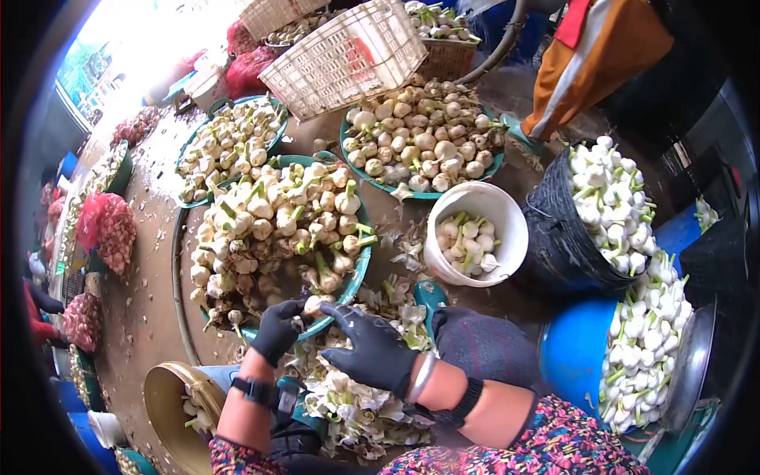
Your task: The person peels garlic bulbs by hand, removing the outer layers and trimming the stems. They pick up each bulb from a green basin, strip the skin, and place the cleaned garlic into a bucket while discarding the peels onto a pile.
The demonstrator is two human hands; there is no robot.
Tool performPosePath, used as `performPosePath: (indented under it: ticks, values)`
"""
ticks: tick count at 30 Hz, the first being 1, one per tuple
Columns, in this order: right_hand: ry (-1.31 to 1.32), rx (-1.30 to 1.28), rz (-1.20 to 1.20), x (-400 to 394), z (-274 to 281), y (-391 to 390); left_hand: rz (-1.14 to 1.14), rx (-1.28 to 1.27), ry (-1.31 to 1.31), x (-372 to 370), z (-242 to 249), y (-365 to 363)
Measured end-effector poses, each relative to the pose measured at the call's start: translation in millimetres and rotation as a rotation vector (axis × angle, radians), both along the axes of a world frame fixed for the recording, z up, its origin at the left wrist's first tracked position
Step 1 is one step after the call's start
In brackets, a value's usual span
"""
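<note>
My left hand [279, 328], in a black glove, is closed at the near rim of a green tub [360, 273] heaped with garlic bulbs. My right hand [370, 348], also black-gloved, is just to its right, thumb and forefinger apart. A pale garlic bulb [318, 305] lies between the two hands, by the right forefinger tip; whether either hand grips it is unclear. Something small and pale shows at the left fingers. Peeled skins [360, 404] are piled below my hands.
A white bucket [513, 229] holds some bulbs. Behind it stands another green tub [495, 168] of bulbs. A black basket [550, 229] and blue tub [574, 348] of white garlic stand right. A yellowish bucket [162, 408] is lower left. A person's orange-clad leg [566, 71] stands behind.
</note>
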State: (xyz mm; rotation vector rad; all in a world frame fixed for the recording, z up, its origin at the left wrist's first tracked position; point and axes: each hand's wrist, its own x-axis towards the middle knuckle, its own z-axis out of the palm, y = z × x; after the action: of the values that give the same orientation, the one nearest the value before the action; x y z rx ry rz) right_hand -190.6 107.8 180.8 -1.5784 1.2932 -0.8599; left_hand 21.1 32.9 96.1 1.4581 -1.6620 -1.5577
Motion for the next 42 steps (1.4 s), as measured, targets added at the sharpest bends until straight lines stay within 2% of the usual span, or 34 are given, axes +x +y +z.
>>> performPosePath:
  ticks: [2, 3, 4, 5, 6, 8, 9, 10, 11, 12, 13, 14, 16, 17, 20, 23, 27, 30, 32, 33, 34, 36, 39, 40, 41, 42]
  values:
    - [-0.059, -0.194, -0.088, 12.0, -5.8, 3.6, -0.040, 0.082, 0.204, -18.9, 61.7, 29.5]
    - [-0.102, -0.205, -0.043, 16.2, -9.0, 4.3, -0.003, 0.151, 0.264, -27.6, 95.2, 43.4]
    - [-0.141, -0.219, 0.002, 17.4, -8.7, 3.9, -0.072, 0.031, 0.330, -21.7, 102.5, 51.5]
    - [-0.200, -0.082, 0.087, 15.8, -1.0, 3.4, 0.052, 0.084, 0.415, -23.7, 112.5, 62.8]
    - [-0.246, -0.144, 0.092, 16.0, 4.0, 4.9, 0.178, 0.140, 0.499, -25.3, 119.5, 73.0]
    - [-0.750, 0.234, 0.214, 20.0, 12.9, 8.2, 0.225, 0.125, 0.596, -23.8, 121.8, 87.0]
    - [-0.767, 0.287, 0.231, 25.1, 7.6, 9.7, 0.284, 0.123, 0.687, -23.0, 124.8, 92.8]
    - [-0.781, 0.340, 0.249, 28.8, 1.8, 12.2, 0.379, 0.111, 0.663, -28.1, 126.1, 102.8]
    - [-0.534, 0.181, 0.183, 28.8, 7.5, 17.2, 0.188, -0.281, 0.279, -11.7, 108.2, 104.7]
    - [-0.316, -0.149, 0.110, 30.6, 4.8, 21.3, -0.004, -0.658, -0.118, -6.8, 105.1, 101.1]
    - [-0.329, -0.217, 0.118, 32.0, 1.1, 21.8, 0.112, -0.468, -0.113, -7.4, 101.3, 108.8]
    - [-0.344, -0.281, 0.127, 32.3, 1.0, 21.2, 0.113, -0.474, -0.106, -16.6, 108.3, 112.5]
    - [-0.344, -0.290, 0.140, 31.9, 6.1, 18.9, 0.377, -0.327, 0.361, -31.5, 121.8, 113.3]
    - [-0.384, -0.281, 0.130, 32.9, 6.5, 18.6, 0.507, -0.007, 0.801, -35.0, 128.3, 113.9]
    - [-0.514, -0.200, 0.112, 38.1, 3.7, 19.6, 0.455, -0.023, 0.731, -19.4, 108.5, 105.8]
    - [-0.874, 0.279, 0.139, 37.3, 10.6, 19.3, 0.430, -0.001, 0.742, -23.5, 111.0, 105.1]
    - [-0.798, 0.221, 0.138, 40.9, 9.9, 18.2, 0.429, -0.033, 0.596, -22.0, 115.9, 106.1]
    - [-0.930, 0.305, 0.160, 39.4, 13.3, 21.3, 0.458, -0.046, 0.602, -25.9, 125.5, 108.5]
    - [-0.654, 0.180, 0.104, 40.0, 12.0, 22.0, 0.478, -0.025, 0.643, -29.9, 127.5, 109.7]
    - [-0.657, -0.008, 0.061, 43.0, 8.0, 23.9, 0.481, -0.015, 0.660, -30.4, 125.8, 110.3]
    - [-0.659, -0.007, 0.053, 44.6, 3.7, 24.8, 0.485, -0.006, 0.677, -30.2, 123.3, 111.0]
    - [-0.491, -0.120, 0.040, 46.9, -10.0, 24.5, 0.480, 0.007, 0.681, -24.8, 116.1, 110.9]
    - [-0.650, 0.046, 0.046, 53.3, -22.4, 23.3, 0.431, 0.009, 0.645, -21.4, 115.2, 109.4]
    - [-0.710, 0.151, 0.070, 51.6, -21.9, 22.9, 0.439, -0.033, 0.521, -21.3, 118.6, 110.0]
    - [-0.658, 0.273, 0.063, 48.8, -16.1, 21.5, 0.440, -0.075, 0.399, -22.7, 122.1, 110.0]
    - [-0.735, 0.324, 0.000, 50.6, -11.8, 21.4, 0.423, -0.067, 0.403, -25.2, 125.6, 110.6]
